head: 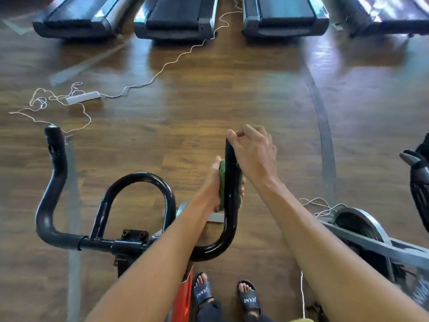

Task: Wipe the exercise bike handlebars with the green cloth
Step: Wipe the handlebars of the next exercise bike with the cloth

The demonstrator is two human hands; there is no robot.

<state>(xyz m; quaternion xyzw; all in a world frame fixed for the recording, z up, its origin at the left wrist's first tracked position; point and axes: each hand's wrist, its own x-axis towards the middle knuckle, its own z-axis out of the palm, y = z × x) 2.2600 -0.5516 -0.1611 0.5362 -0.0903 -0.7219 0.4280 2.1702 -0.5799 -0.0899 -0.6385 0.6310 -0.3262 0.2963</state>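
Note:
The black handlebars (139, 180) of the exercise bike fill the lower middle of the head view, with a centre loop and two horn-shaped ends. My left hand (212, 182) presses the green cloth (222, 180) around the right horn (231, 205), about halfway up it. My right hand (253, 154) pinches the tip of that same horn from above. The left horn (54, 159) stands free at the left. Most of the cloth is hidden behind the bar and my fingers.
A white power strip (83, 97) and thin tangled cords lie on the wooden floor at the left. Treadmill ends (174, 22) line the top. Another bike's flywheel (357, 224) and frame sit at the right. My sandalled feet (226, 296) stand below the bars.

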